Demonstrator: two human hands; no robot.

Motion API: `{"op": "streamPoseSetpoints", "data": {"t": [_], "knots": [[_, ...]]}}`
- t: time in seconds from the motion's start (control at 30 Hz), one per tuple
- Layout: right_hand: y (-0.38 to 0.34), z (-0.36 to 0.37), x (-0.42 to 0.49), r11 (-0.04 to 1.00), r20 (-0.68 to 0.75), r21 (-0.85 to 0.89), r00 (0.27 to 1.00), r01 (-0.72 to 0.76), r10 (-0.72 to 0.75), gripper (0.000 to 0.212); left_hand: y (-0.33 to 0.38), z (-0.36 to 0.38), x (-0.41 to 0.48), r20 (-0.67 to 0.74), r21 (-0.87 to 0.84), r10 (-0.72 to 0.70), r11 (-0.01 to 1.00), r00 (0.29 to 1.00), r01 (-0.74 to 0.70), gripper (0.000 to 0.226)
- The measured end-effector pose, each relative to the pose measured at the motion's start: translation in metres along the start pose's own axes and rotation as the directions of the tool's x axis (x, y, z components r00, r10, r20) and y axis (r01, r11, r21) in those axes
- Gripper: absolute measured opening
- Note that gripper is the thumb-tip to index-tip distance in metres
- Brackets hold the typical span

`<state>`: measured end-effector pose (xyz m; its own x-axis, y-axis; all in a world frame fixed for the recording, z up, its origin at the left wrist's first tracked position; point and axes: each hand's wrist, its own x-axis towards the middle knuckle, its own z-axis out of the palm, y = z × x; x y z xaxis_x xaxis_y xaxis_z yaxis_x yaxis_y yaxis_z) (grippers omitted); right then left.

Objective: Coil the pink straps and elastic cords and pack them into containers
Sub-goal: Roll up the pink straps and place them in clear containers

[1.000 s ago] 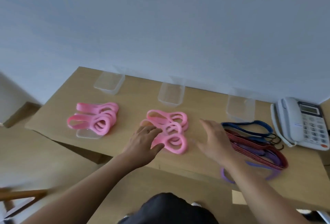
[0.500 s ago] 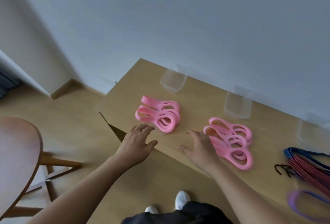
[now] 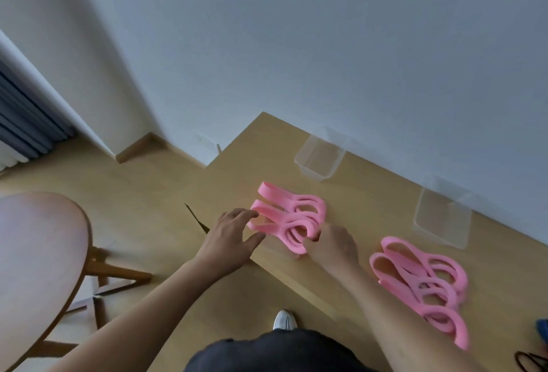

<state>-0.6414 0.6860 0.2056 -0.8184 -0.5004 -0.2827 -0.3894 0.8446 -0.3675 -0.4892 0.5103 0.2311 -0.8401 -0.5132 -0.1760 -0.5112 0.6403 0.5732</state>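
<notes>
a: hands?
b: left hand [image 3: 234,235] loose-fingered, touching the pink straps [image 3: 292,219] by the table [image 3: 267,161] edge; right hand [image 3: 333,245] pinches their looped end.
a: tip?
b: separate one strap, coil tight, container [image 3: 321,161] behind.

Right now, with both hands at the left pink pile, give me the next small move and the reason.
Probably pinch a single strap from the left pink pile and lift it free for coiling. The left hand touches the pile's left end with relaxed fingers, the right hand is at its near loops, grip unclear; the straps lie overlapped, uncoiled.
</notes>
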Motion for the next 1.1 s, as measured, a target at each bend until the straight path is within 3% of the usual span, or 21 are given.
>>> {"op": "streamPoseSetpoints", "data": {"t": [0.1,0.23,0.33,0.4,0.43,0.53,0.63,0.77,0.87,1.0,1.1], "knots": [[-0.005,-0.017,0.009,0.965,-0.089,0.232,0.990,0.125,-0.107,0.010,0.015,0.001,0.026,0.070,0.019,0.063,0.998,0.996,-0.064,0.055],[-0.028,-0.061,0.016,0.843,-0.175,0.499,0.976,0.201,-0.129,0.017,0.040,-0.003,0.055,0.228,0.042,0.127,0.989,0.965,-0.140,0.074],[-0.046,-0.099,0.024,0.744,-0.245,0.611,0.958,0.270,-0.147,0.007,0.056,-0.021,0.074,0.289,-0.336,0.113,0.942,0.951,-0.010,0.062],[-0.056,-0.124,0.029,0.688,-0.288,0.655,0.945,0.311,-0.153,0.011,0.066,-0.038,0.088,0.319,-0.611,0.128,0.785,0.939,0.101,0.039],[-0.060,-0.135,0.030,0.671,-0.311,0.667,0.939,0.324,-0.144,0.014,0.071,-0.046,0.093,0.323,-0.667,0.151,0.737,0.934,0.111,0.029],[-0.071,-0.167,0.034,0.686,-0.415,0.623,0.902,0.376,-0.117,0.010,0.092,-0.069,0.105,0.289,-0.733,0.240,0.679,0.927,0.053,0.015],[-0.084,-0.195,0.030,0.703,-0.560,0.548,0.823,0.453,-0.094,0.006,0.118,-0.094,0.114,0.236,-0.800,0.298,0.600,0.925,0.011,0.018],[-0.101,-0.222,0.012,0.693,-0.719,0.435,0.686,0.575,-0.117,0.009,0.144,-0.122,0.121,0.156,-0.846,0.390,0.528,0.907,-0.082,0.019],[-0.113,-0.228,-0.003,0.744,-0.808,0.228,0.548,0.629,-0.216,0.011,0.154,-0.137,0.125,0.123,-0.875,0.472,0.467,0.873,-0.129,0.020],[-0.126,-0.221,-0.012,0.839,-0.888,-0.017,0.378,0.543,-0.262,0.015,0.153,-0.152,0.132,0.153,-0.927,0.640,0.357,0.753,-0.115,0.033],[-0.132,-0.210,-0.015,0.868,-0.894,-0.102,0.338,0.487,-0.294,0.019,0.147,-0.156,0.134,0.153,-0.937,0.680,0.330,0.717,-0.113,0.035]]}}
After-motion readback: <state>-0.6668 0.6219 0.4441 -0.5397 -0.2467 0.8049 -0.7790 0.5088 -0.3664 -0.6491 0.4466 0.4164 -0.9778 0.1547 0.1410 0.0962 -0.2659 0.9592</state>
